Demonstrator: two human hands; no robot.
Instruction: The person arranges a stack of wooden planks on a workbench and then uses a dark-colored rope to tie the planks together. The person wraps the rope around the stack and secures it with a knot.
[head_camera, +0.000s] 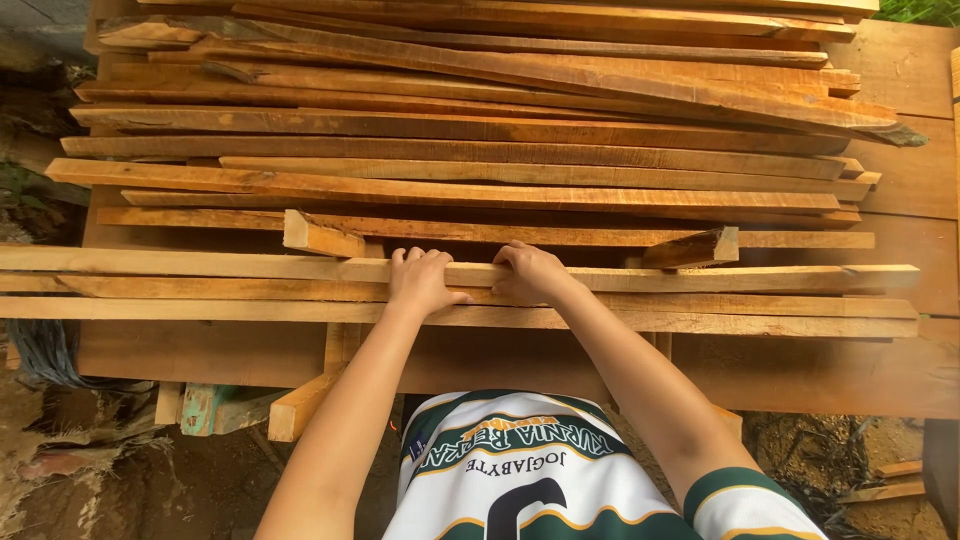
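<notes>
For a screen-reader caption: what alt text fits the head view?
Seen from above, a person's left hand and right hand grip one long wooden slat at the near edge of a big stack of rough slats lying on wide planks.

Rough-sawn matt wood slats (480, 190) w/ splintery edges; smooth glossy synthetic jersey (530, 480).
</notes>
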